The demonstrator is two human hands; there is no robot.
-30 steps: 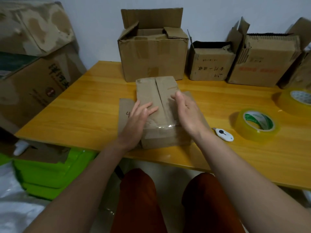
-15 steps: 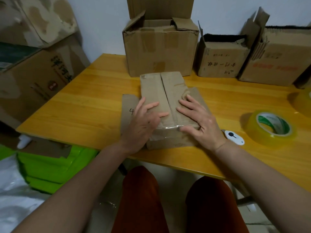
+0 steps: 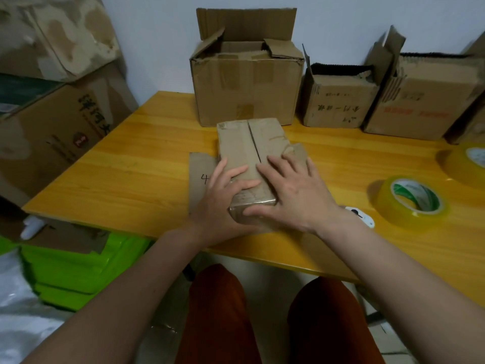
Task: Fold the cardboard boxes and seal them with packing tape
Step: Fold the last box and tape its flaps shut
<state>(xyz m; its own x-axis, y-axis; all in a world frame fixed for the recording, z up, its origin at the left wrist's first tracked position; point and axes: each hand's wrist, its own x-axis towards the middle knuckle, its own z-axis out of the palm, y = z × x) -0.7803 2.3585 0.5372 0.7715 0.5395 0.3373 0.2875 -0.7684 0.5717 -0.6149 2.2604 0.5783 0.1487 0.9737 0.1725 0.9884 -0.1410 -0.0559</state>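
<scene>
Box [image 3: 248, 151], small and folded, lies near the front edge of the bench [image 3: 136, 166], on top of a flat cardboard sheet [image 3: 200, 170] marked with a "4". Its two top flaps meet at a centre seam; clear tape shows only across the near end. Left hand [image 3: 223, 195], its grip apart with fingers straight, presses the left flap; right hand [image 3: 294, 190], fingers likewise spread flat, presses the right flap, thumb along the near edge. Judged step: smoothing the tape and holding the flaps shut. To do it well, keep both flaps level and the seam tight, then rub outward from the seam so no bubbles remain. Tape roll [image 3: 413, 200] and a small white cutter [image 3: 363, 219] lie to the right, within reach. Open boxes [image 3: 246, 82] stand along the wall behind.
</scene>
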